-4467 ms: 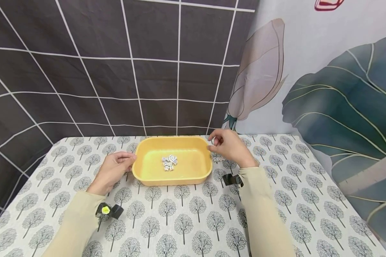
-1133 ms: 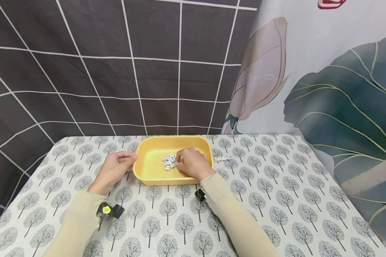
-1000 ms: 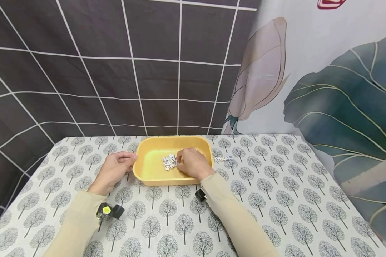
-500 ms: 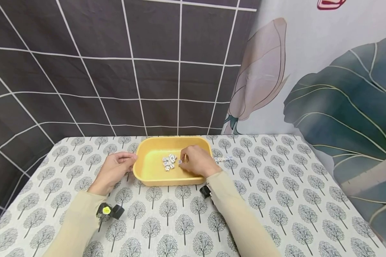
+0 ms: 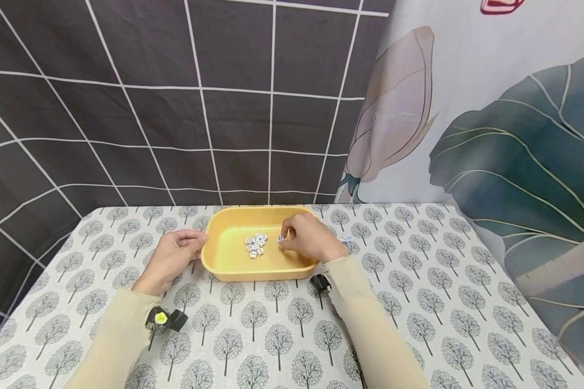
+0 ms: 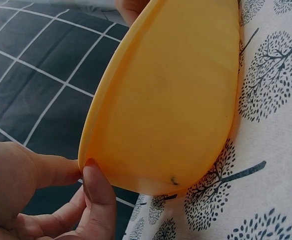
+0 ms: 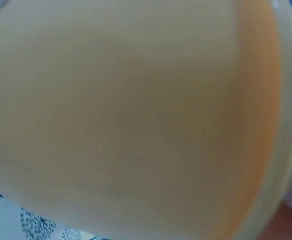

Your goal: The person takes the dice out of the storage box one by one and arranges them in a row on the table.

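Note:
A yellow plastic basin (image 5: 233, 268) stands on the table. My left hand (image 5: 177, 254) pinches its left rim; in the left wrist view the thumb and a finger (image 6: 100, 187) of that hand meet at the basin's edge. Over the right part of the basin, my right hand (image 5: 309, 237) holds one white die (image 5: 280, 238) between its fingertips. Several white dice (image 5: 256, 246) lie in a loose cluster on the basin floor. To the right of the basin, the end of a row of dice (image 5: 345, 239) shows past my right hand, which hides the rest.
A tree-print cloth (image 5: 253, 335) covers the table. Behind it hangs a dark curtain (image 5: 233, 119) with white grid lines, and a floral curtain (image 5: 467, 108) hangs at the right. The basin's outer wall (image 7: 126, 125) fills most of the right wrist view.
My right hand went from beside the right rim into the basin, took a die near the cluster, and has moved up and right with it. My left hand has stayed at the left rim.

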### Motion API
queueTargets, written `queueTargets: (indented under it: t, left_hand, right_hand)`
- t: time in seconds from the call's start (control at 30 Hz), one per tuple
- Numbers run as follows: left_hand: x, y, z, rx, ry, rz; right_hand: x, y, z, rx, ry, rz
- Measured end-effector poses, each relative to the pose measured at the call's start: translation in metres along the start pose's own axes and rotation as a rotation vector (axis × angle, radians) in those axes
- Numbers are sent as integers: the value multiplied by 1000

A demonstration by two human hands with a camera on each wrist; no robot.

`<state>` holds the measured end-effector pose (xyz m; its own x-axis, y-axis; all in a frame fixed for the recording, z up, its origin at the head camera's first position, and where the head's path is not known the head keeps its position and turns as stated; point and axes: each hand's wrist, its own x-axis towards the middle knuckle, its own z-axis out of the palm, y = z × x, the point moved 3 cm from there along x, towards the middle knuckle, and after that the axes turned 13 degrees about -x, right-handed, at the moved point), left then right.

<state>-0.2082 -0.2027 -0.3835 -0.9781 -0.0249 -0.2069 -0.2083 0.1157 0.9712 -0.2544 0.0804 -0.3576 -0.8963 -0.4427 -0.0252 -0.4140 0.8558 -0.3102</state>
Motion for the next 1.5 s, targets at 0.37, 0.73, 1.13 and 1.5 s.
queueTargets:
  t: [0.37,0.73,1.13,1.5]
  left_hand:
    - [1,-1,-1,-3,-4,-1]
    - [0,0,-1,4,1,4]
    - [0,0,-1,-1,-3,9]
    - [-1,2,0,5,0,9]
  right_hand:
    - [-6,9,-17,-10,34,-45]
    - [-15,20,-34,14,69,-45]
    - [-26,35,-51,37,92,-4]
    - [-36,60,-59,21,127,42]
